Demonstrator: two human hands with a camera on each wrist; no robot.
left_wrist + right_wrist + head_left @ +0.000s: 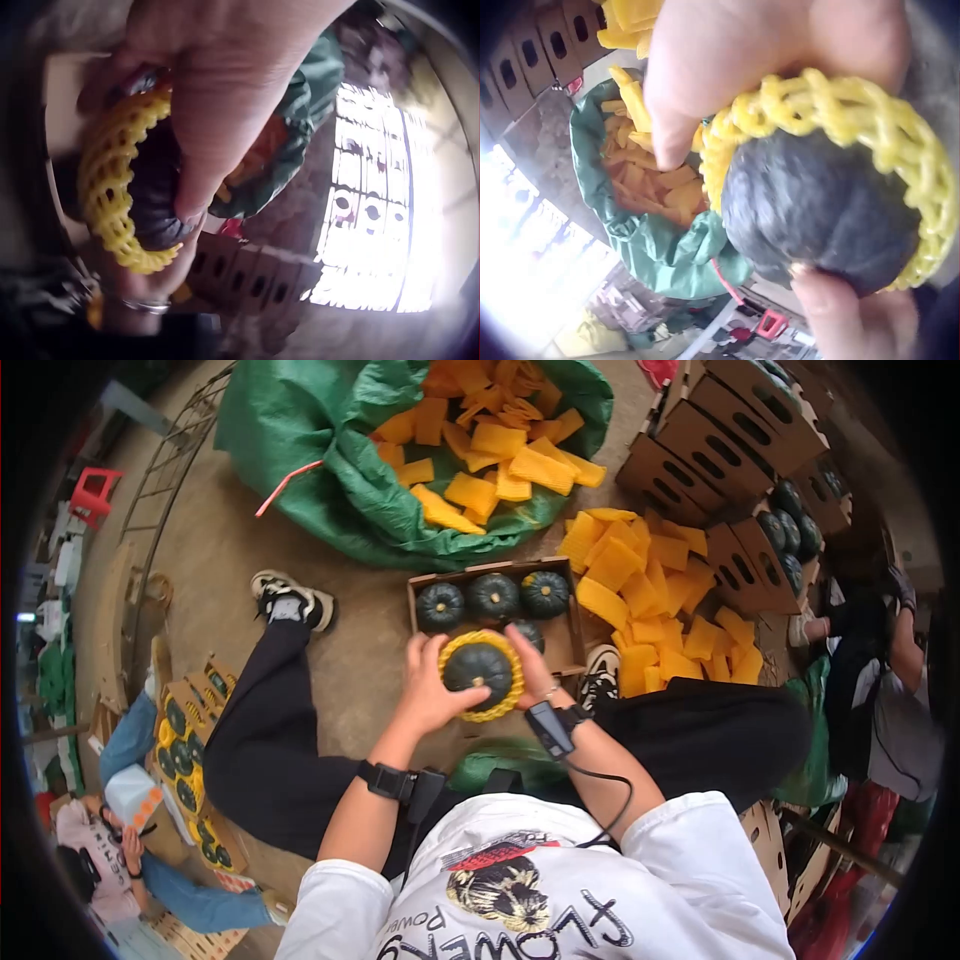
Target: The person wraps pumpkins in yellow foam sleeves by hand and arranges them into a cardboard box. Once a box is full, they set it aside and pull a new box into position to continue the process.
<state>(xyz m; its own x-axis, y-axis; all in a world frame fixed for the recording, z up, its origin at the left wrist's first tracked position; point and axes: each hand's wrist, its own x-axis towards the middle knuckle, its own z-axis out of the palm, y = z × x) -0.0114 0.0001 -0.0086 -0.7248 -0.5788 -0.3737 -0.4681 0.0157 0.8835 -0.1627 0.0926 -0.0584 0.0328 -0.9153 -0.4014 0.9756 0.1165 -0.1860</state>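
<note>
Both hands hold a dark green pumpkin (470, 662) wrapped round its side in a yellow foam net (928, 187). My left hand (432, 688) grips the left side, its thumb pressing on the top beside the stem. On the opposite side my right hand (535, 668) curls round the net, its thumb along the netted edge. The net forms a thick ring, leaving the pumpkin's top bare. Just beyond the hands lies an open cardboard box (577, 622) with several dark green pumpkins (493, 596) in it, one partly hidden by the right hand.
A green sack (300, 490) full of flat yellow foam nets (495, 440) stands beyond the box. More loose nets (645, 585) are heaped to the right. Cardboard boxes (690, 450) are stacked at the upper right. Another person (110, 850) sits at the left near boxed pumpkins (180, 755).
</note>
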